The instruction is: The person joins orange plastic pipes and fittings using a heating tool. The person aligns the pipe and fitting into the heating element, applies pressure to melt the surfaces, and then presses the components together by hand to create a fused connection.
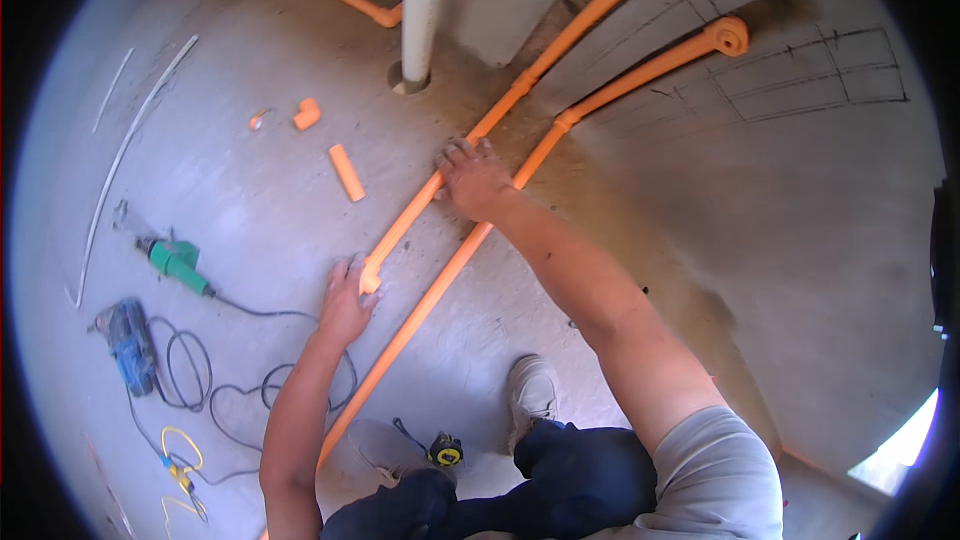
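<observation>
Two orange plastic pipes run diagonally across the concrete floor and up to the wall. My right hand (472, 178) is curled over the upper orange pipe (405, 223) partway along its length. At that pipe's near end is an orange elbow fitting (370, 277), and my left hand (346, 302) has its fingers around it. The second orange pipe (425, 302) lies alongside, under my right forearm. Beyond my hands rest a short orange pipe piece (347, 173), a loose elbow (306, 114) and a small orange fitting (256, 122).
A white vertical pipe (424, 10) enters a floor hole. At left lie a green heat-tool-like device (178, 262), a blue power tool (130, 345) with cords, and a yellow cable (182, 470). A tape measure (445, 450) sits by my shoes. The wall (780, 200) stands at right.
</observation>
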Available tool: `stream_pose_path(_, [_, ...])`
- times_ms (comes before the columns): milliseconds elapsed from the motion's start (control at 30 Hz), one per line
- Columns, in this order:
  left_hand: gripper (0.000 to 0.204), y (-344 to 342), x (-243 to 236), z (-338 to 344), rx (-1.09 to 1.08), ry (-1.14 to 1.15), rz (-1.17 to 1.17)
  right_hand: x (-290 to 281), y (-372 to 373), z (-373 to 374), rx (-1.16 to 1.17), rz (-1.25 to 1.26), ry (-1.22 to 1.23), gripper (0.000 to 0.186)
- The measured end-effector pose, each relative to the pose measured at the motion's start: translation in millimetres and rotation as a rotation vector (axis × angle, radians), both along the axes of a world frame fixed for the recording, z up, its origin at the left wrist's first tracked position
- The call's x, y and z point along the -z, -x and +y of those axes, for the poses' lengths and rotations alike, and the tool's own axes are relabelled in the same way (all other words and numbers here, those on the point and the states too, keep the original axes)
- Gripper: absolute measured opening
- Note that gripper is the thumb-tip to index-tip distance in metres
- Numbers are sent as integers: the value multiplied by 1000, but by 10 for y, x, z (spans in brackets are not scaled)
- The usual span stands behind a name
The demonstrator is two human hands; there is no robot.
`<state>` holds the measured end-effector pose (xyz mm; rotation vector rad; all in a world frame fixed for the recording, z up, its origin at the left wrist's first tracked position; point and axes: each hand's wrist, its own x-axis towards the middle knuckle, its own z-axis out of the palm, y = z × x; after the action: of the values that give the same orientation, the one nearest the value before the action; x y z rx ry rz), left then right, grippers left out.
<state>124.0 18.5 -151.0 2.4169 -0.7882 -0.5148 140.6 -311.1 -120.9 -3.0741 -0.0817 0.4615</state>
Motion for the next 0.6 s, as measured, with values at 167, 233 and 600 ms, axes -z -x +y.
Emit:
stream_pose_path(167, [75,-28,-7,-46,66,2,66,-98,65,-3,43,23,44,57])
stream_pose_path(233, [76,-6,8,-22,70,19,14,-122,55,10,17,19,32,56])
stream_pose_path(600, [79,-69,-90,-97,96,-76,102,-165,-27,8,11,77,106,55])
